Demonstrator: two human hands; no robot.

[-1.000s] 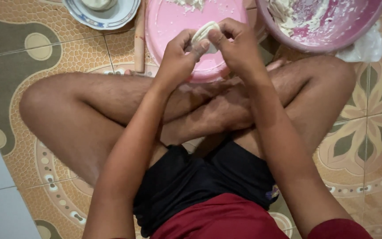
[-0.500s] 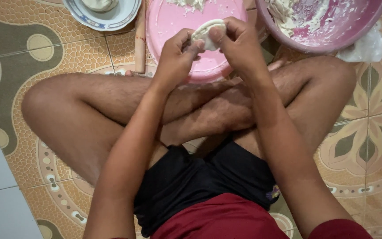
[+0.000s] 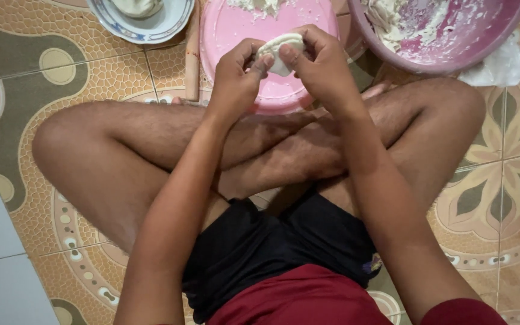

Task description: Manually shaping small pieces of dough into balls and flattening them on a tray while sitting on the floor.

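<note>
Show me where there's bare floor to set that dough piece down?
Bare tile lies left of the knee, below the white bowl. More lies right, below the pink basin. Ahead is crowded: pink tray, rolling pin, both hands pinching the dough.

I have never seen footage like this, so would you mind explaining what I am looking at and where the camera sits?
The camera is worn on a person's head and looks down, so you see their own arms and crossed legs as they sit on a patterned tile floor. There is no machine. The left hand and right hand together pinch a small piece of white dough. Beneath it lies a pink round tray. To the right is a pink basin smeared with dough, to the left a wooden rolling pin and a blue-rimmed plate.
</note>
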